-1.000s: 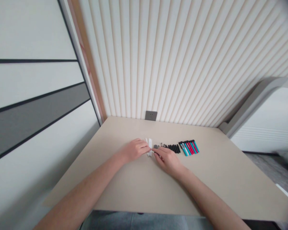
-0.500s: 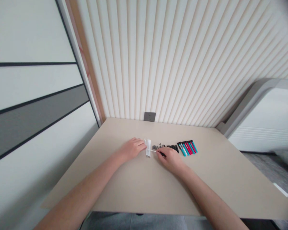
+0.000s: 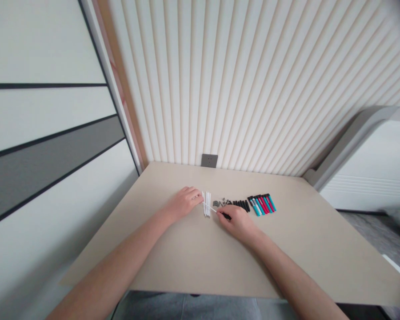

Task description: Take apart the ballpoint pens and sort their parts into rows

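Observation:
My left hand [image 3: 186, 202] is closed, its fingertips pinching the far end of a thin white rod [image 3: 210, 207] that looks like a pen refill. The rod slants down to the right, above the loose white rods, and meets a small black tube [image 3: 226, 216], perhaps a pen part. My right hand [image 3: 236, 218] is closed around that tube, and its fingers partly cover it. Between the hands, several white rods [image 3: 208, 211] lie side by side on the table. Small grey metal pieces [image 3: 216, 203] lie just beyond my right fingertips.
A row of short black tubes [image 3: 243, 205] lies beyond my right hand. Further right are several pen barrels [image 3: 262, 204] in teal, red and white with black ends. The beige table [image 3: 193, 262] meets a ribbed wall with a dark socket [image 3: 209, 160].
The white rod between my hands is tilted more, its left end now higher than its right. The whole view has shifted slightly. Both hands keep their grip.

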Motion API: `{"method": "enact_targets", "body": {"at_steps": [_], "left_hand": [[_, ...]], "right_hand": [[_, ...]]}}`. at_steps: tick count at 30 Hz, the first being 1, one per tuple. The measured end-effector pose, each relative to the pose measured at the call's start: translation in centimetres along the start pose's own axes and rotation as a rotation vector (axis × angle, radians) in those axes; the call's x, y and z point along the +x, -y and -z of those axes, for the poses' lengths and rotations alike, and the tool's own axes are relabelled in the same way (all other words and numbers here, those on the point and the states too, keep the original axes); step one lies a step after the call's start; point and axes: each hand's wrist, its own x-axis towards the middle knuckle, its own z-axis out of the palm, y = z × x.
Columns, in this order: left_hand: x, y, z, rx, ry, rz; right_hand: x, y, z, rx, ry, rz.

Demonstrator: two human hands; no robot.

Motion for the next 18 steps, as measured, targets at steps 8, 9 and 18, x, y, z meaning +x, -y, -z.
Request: {"method": "enact_targets", "body": {"at_steps": [8, 9, 18], "left_hand": [[0.3, -0.4, 0.2, -0.062, -0.177, 0.132], [0.3, -0.4, 0.4, -0.064, -0.190, 0.165], [0.0, -0.6, 0.1, -0.124, -0.032, 0.073]], "right_hand": [[0.2, 0.5, 0.1, -0.077, -0.094, -0.049], [0.3, 0.3, 0.1, -0.083, -0.118, -0.074], [0.1, -0.5, 0.2, -0.303, -0.253, -0.156]]}}
